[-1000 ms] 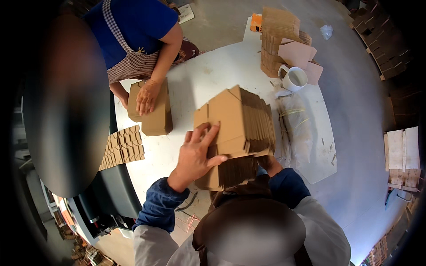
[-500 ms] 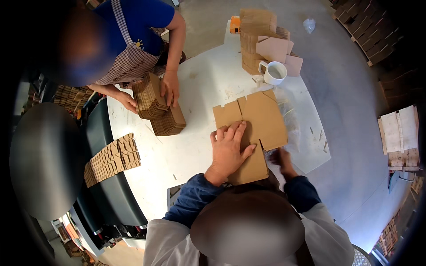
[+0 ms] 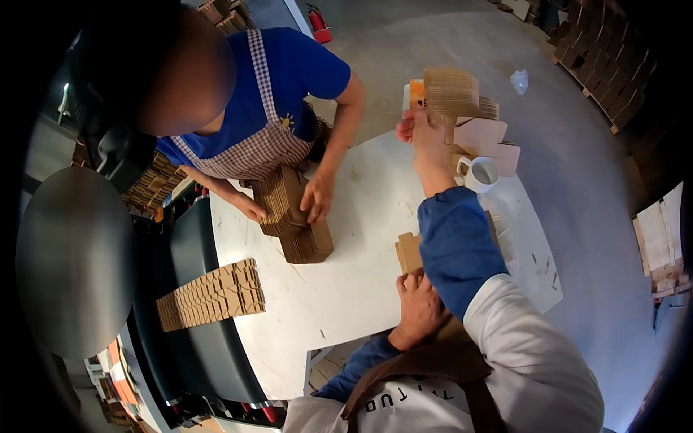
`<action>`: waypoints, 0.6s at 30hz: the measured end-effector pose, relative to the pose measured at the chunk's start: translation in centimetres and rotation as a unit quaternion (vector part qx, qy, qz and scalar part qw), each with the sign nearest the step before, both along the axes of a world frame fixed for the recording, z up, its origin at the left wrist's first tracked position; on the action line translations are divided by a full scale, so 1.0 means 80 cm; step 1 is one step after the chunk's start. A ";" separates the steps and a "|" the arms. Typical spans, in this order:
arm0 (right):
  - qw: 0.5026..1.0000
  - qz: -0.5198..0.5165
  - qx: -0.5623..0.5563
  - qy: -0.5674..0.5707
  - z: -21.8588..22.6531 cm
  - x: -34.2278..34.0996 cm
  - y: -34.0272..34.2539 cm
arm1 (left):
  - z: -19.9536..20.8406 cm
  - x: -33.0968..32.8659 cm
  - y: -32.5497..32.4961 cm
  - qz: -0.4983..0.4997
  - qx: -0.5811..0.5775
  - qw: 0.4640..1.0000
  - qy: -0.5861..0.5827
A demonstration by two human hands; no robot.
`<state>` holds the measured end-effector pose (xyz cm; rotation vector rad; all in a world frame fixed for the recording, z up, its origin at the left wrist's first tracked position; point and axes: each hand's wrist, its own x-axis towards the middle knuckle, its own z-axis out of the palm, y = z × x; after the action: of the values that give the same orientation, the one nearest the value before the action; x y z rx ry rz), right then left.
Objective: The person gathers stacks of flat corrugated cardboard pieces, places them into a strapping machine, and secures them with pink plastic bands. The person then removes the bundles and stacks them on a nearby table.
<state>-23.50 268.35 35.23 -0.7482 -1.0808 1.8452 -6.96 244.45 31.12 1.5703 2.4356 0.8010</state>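
Right hand [image 3: 424, 128] has swung from beside near cardboard [image 3: 409, 252] to far cardboard stack [image 3: 451, 92]; can't tell its grip. Left hand [image 3: 419, 307] lies on near cardboard at surface [image 3: 361, 289] edge, hold unclear. Likely reaching step; next calls for grasping clear of mug [image 3: 482, 173].

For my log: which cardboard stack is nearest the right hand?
The stack beyond the white mug: the right hand is at its left. Farther away: the co-worker's stack, the fanned row, cardboard by the left hand.
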 end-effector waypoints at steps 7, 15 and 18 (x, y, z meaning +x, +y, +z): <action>0.980 -0.060 -0.189 -0.032 -0.117 -0.042 0.007 | -0.065 -0.009 -0.036 0.015 0.035 0.993 -0.112; 0.939 -0.077 -0.334 -0.005 -0.158 -0.048 0.027 | -0.152 0.005 -0.066 0.090 0.020 0.978 -0.187; 0.930 -0.092 -0.356 0.023 -0.150 -0.048 0.032 | -0.149 0.008 -0.066 0.102 -0.052 0.969 -0.217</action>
<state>-27.37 270.87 23.25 -1.1610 -0.2627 2.0756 -6.34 239.20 19.22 0.9879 2.2865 0.9177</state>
